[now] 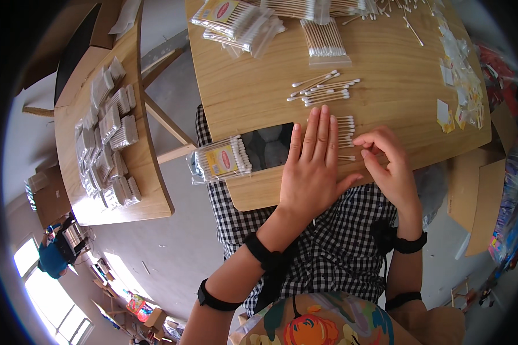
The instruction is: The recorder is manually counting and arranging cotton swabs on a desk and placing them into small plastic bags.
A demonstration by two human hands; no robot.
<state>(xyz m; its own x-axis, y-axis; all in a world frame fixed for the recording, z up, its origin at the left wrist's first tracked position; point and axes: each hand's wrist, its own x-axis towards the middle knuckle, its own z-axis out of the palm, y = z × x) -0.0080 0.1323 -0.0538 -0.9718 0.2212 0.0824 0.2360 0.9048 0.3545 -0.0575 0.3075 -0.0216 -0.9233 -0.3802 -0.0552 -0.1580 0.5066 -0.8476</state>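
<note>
My left hand (313,155) lies flat, fingers stretched, over a row of cotton swabs (345,127) near the table's front edge. The white tips of that row show to the right of the fingers; the rest is hidden under the palm. Just right of them, my right hand (387,158) has bent fingers, its thumb a little apart from the index finger, close to the tips. A loose group of cotton swabs (323,91) lies beyond my left fingertips. To the left, a clear bag of cotton swabs (223,160) with a yellow label sits by a dark sheet (267,146).
Filled swab bags (236,20) are piled at the table's far left, beside another swab bundle (323,40). Empty clear bags (463,75) and yellow-white cards (445,117) lie on the right. A side table (149,195) bears several packs. A cardboard box (472,195) stands at right.
</note>
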